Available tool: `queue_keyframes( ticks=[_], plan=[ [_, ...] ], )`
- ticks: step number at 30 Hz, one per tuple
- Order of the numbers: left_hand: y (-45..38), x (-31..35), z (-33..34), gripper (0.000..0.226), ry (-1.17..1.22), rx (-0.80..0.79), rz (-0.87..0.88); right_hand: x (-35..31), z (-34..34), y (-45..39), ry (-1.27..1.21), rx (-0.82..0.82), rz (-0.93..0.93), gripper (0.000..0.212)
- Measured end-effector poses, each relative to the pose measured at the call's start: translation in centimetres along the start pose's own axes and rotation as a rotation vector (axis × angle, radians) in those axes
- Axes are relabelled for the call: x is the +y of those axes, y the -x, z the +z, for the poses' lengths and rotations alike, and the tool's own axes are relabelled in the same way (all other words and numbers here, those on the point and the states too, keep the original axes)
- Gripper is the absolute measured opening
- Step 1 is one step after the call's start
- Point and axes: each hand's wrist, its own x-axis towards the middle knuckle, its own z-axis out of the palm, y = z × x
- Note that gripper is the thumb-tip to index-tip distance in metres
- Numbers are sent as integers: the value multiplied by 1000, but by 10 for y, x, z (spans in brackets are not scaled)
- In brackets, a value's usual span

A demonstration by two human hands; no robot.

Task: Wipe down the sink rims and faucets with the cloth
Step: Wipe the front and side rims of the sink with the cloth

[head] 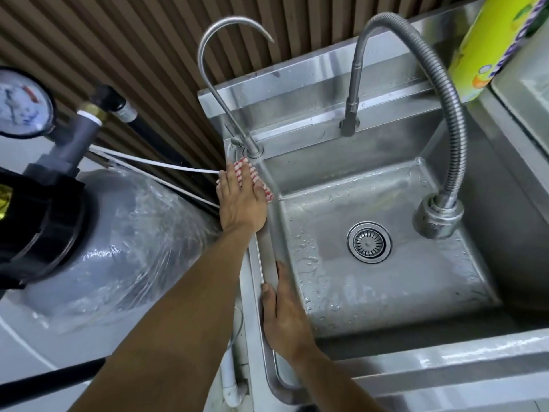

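A steel sink (463, 185) fills the middle and right of the head view, its wet basin holding a round drain (369, 242). My left hand (240, 200) lies flat on a red-and-white striped cloth (255, 176), pressing it onto the sink's left rim (269, 263) just in front of the thin gooseneck faucet (221, 93). My right hand (282, 316) rests flat on the same left rim nearer to me, fingers together, holding nothing. A flexible ribbed faucet (451, 93) arches over the basin and ends in a spray head (438, 215).
A grey plastic-wrapped tank (118, 239) with a pressure gauge (20, 105) stands close to the left. White tubes (166, 168) run from it toward the sink. A yellow bottle (490, 46) stands at the back right, beside a steel container (525, 96). A slatted brown wall is behind.
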Motion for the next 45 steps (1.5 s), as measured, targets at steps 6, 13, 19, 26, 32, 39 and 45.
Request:
queue_keyframes(
  ticks=[6,13,19,26,32,39,45],
  plan=[
    [-32,3,-7,61,0,-14,19,4,-7,-22,-249,-110,157,44],
    [-44,-2,-9,61,51,-38,40,-22,-28,-85,59,-249,22,60],
    [-17,-10,-6,60,68,-57,102,1,-28,-77,819,-191,-510,65],
    [-38,-3,-11,62,-16,-61,93,11,-26,-55,949,-279,-626,76],
    [-16,-12,-10,62,-38,-89,179,8,-25,-72,950,-371,-781,76],
    [-33,-12,-13,63,-12,-107,180,11,-42,-76,915,-379,-801,73],
    [-23,0,-7,64,62,-42,16,14,-26,-63,825,-302,-678,74]
  ],
)
